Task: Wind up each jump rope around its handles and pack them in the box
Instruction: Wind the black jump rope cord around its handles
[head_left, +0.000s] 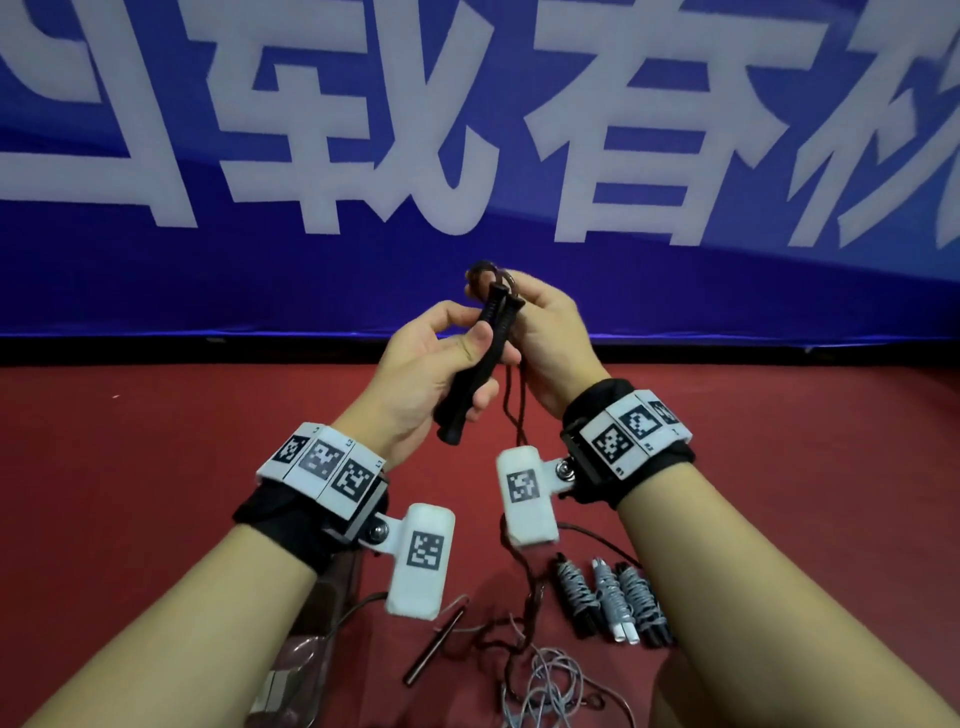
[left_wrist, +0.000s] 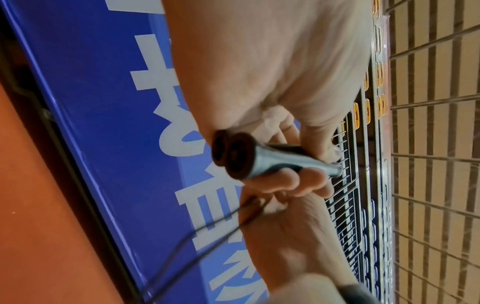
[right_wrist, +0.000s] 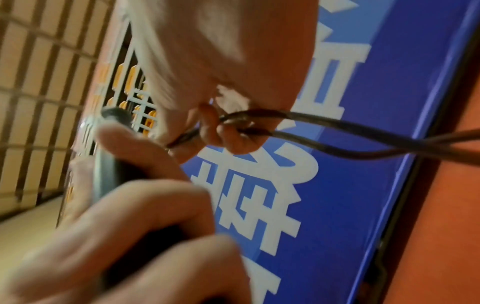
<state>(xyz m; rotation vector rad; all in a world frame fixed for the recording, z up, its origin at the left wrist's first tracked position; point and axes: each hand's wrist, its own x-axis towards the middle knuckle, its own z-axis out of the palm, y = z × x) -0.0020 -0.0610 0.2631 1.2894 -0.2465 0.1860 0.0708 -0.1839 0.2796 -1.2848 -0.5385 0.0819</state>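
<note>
My left hand (head_left: 447, 364) grips a pair of black jump rope handles (head_left: 480, 353) side by side, raised above the red table (head_left: 779, 467). Their round butt ends (left_wrist: 232, 156) face the left wrist camera. My right hand (head_left: 540, 322) pinches the dark rope (right_wrist: 337, 127) near the handles' top, where it forms a small loop (head_left: 485, 275). The rest of that rope (head_left: 517, 410) hangs down to the table. A clear box (head_left: 332, 608) lies at the lower left, partly hidden by my left forearm.
Three wound rope bundles (head_left: 610, 597) lie side by side near my right forearm. A loose black handle (head_left: 436, 644) and tangled grey rope (head_left: 550, 680) lie at the near edge. A blue banner (head_left: 467, 156) with white characters stands behind the table.
</note>
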